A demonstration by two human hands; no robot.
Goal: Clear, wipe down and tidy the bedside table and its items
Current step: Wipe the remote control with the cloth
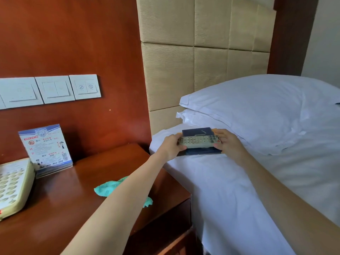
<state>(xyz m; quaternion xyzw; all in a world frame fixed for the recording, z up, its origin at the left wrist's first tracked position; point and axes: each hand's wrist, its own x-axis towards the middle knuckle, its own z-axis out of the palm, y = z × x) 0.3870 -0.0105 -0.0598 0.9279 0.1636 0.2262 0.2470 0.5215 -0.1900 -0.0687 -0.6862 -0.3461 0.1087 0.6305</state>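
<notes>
Holding the remote control by both ends, my left hand and right hand keep it on the dark folders on the bed, right of frame centre. If I lift the pile unevenly, the remote may slide off onto the soft sheet.

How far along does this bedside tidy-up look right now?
Partly done. A pale grey remote control and dark blue booklets are at the white bed, gripped by the left hand and right hand. A turquoise cloth lies on the reddish wooden bedside table. The cream telephone and printed notice stand are still on it; wiping cannot be judged.
</notes>
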